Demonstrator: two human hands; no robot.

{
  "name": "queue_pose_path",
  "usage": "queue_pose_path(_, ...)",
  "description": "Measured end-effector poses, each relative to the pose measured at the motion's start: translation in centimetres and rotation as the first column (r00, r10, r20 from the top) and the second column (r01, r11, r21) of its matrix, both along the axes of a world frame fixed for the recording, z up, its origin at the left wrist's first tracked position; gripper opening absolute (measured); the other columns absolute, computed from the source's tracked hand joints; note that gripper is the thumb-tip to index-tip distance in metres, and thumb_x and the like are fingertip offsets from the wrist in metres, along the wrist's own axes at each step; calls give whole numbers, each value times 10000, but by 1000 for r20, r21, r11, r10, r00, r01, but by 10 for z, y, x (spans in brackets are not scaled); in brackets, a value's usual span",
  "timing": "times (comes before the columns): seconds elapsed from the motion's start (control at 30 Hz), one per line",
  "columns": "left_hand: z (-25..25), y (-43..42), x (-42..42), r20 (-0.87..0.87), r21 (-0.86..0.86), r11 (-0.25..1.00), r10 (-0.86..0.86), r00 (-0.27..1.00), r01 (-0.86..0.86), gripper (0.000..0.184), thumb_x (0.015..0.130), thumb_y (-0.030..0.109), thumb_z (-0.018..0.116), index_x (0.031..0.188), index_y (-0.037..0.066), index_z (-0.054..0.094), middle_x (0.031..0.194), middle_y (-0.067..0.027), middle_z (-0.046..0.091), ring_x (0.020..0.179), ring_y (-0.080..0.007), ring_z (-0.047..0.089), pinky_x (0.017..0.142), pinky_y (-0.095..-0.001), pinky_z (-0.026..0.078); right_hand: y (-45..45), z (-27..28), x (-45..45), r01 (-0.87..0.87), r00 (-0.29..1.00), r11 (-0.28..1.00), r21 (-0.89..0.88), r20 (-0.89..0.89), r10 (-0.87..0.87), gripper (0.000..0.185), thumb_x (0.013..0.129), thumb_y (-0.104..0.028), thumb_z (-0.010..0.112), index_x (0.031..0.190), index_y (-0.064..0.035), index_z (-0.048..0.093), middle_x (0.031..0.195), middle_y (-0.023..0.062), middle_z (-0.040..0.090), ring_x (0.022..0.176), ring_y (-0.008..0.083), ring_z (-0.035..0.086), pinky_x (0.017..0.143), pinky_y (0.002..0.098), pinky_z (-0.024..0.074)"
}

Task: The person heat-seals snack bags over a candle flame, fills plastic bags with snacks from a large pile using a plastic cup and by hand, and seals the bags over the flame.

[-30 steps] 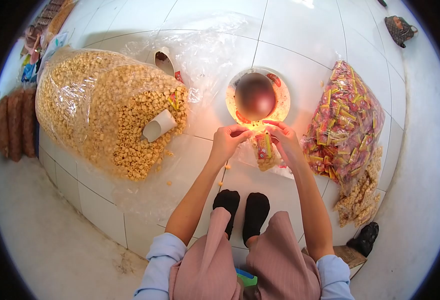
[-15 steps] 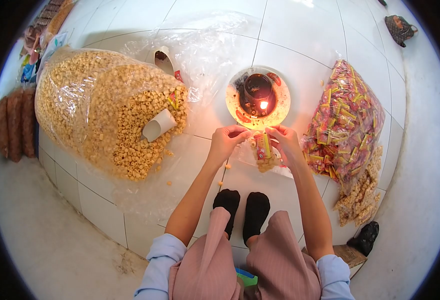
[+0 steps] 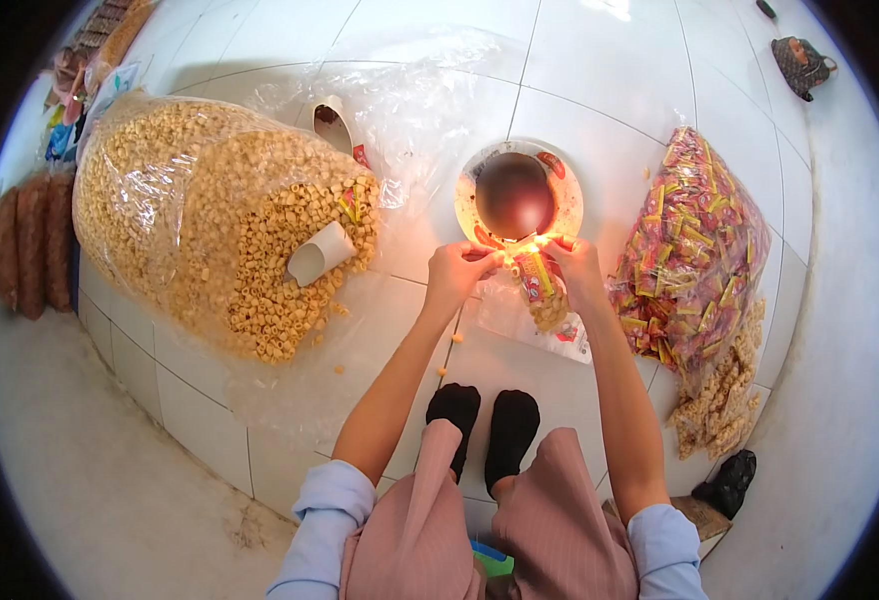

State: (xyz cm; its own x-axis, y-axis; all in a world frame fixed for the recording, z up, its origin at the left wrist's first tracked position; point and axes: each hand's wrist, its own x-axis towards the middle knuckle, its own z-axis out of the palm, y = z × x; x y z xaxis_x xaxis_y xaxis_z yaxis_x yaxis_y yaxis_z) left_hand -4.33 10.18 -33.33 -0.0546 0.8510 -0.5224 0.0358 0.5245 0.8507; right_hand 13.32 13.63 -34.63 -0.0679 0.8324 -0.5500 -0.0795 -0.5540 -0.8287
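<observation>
A small clear plastic bag of ring-shaped snacks (image 3: 548,312) with a red and yellow label hangs between my hands. My left hand (image 3: 457,277) pinches one top corner, fingers closed. My right hand (image 3: 577,268) has its fingers closed on the other end of the top edge. That edge is at the bright flame glow at the near rim of a round plate (image 3: 572,208). On the plate stands a dark, rounded holder (image 3: 515,195), partly blurred; the flame's source is hidden by glare and my fingers.
To the left lies a large clear sack of snacks (image 3: 180,200) with a white scoop (image 3: 322,253) in its mouth. Another white tube (image 3: 332,122) lies behind it. On the right are a bag of red and yellow packets (image 3: 695,240) and filled small bags (image 3: 717,400).
Both hands have moved slightly up toward the plate, bringing the bag's top edge to the flame. The bag has tilted, and the glow now spreads along its edge.
</observation>
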Motion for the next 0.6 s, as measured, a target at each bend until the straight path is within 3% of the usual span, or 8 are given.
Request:
queue_pose_path(0.17, -10, 5, -1, 152, -44, 999, 36, 988, -30, 179, 806, 114, 592, 909, -31, 617, 796, -63, 634, 684, -80, 585, 660, -194, 488, 10, -3, 2, 7, 1000, 1000, -1, -6, -7, 104, 762, -60, 596, 792, 37, 619, 719, 47, 606, 624, 98, 564, 586, 219, 462)
queue_pose_path(0.6, -21, 10, 1, 174, -49, 997, 71, 982, -63, 164, 811, 115, 587, 884, -29, 614, 781, -40, 618, 677, -65, 571, 631, -177, 475, 18, -13, 1, 11, 999, 1000, -12, 31, -11, 74, 758, -39, 586, 741, 24, 621, 643, 21, 570, 550, 68, 499, 505, 195, 397)
